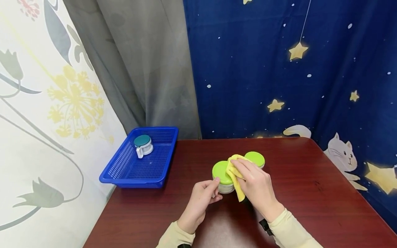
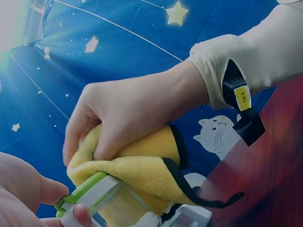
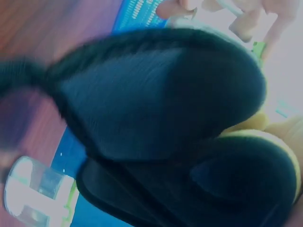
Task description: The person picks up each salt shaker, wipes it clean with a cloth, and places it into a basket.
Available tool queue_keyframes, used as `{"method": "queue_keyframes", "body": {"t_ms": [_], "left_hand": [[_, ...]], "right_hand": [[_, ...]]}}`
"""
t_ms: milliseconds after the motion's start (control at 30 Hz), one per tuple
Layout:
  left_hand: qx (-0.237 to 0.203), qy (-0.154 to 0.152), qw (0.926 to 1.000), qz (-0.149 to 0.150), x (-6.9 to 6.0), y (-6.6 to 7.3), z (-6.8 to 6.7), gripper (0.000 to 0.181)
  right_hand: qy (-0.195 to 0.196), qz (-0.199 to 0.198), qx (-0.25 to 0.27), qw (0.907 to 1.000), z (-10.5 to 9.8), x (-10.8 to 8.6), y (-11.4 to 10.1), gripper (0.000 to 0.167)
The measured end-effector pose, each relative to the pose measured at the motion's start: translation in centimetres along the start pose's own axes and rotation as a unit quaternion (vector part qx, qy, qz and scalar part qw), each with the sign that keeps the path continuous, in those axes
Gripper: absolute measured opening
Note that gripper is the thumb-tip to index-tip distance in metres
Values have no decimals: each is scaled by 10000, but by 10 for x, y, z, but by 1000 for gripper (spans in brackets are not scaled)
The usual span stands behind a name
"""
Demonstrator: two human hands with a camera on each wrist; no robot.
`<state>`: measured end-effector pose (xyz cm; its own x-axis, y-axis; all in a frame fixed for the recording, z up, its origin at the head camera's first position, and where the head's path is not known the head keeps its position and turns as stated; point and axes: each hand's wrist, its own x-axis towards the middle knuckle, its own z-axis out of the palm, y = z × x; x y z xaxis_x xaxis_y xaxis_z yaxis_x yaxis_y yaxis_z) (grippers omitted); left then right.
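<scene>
A clear jar with a green lid is in front of me, and my left hand pinches it by its left side, near a white handle-like part. My right hand grips a yellow cloth with dark edging and presses it over the right part of that lid. In the right wrist view the cloth's dark side fills most of the picture and hides the right fingers. A second green-lidded jar stands just behind the right hand, partly covered by it.
At the left of the dark red table sits a blue basket, holding a jar with a teal lid and white handle. A gray curtain and a blue starry curtain hang behind the table.
</scene>
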<state>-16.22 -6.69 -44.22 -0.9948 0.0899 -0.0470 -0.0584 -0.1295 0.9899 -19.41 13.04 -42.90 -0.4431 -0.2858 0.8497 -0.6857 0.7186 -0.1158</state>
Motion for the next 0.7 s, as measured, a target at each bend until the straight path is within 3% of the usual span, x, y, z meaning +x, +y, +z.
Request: {"method": "queue_keyframes", "body": {"t_ms": [100,233,400,533,700], "left_hand": [[-9,21,10000,-3,0,-1,-1,54],[4,73,10000,-8,2,-2,-2,48],[12,37,10000,-8,2,-4,-2,44],[-3,-22,10000,22,3,-3,-1,44],[17,30,10000,59,2,-2,-1,44]], "right_hand": [[62,-54,260,9996,1,-1,-4,55],[75,-200,508,9985,1,-1,-10,48],[163,-676,410,9967,-2,0,-16,45],[-153,-930,649,9934,-5,2,-15,47],[-551,-906,1041,9889,-5,1,-13,51]]}}
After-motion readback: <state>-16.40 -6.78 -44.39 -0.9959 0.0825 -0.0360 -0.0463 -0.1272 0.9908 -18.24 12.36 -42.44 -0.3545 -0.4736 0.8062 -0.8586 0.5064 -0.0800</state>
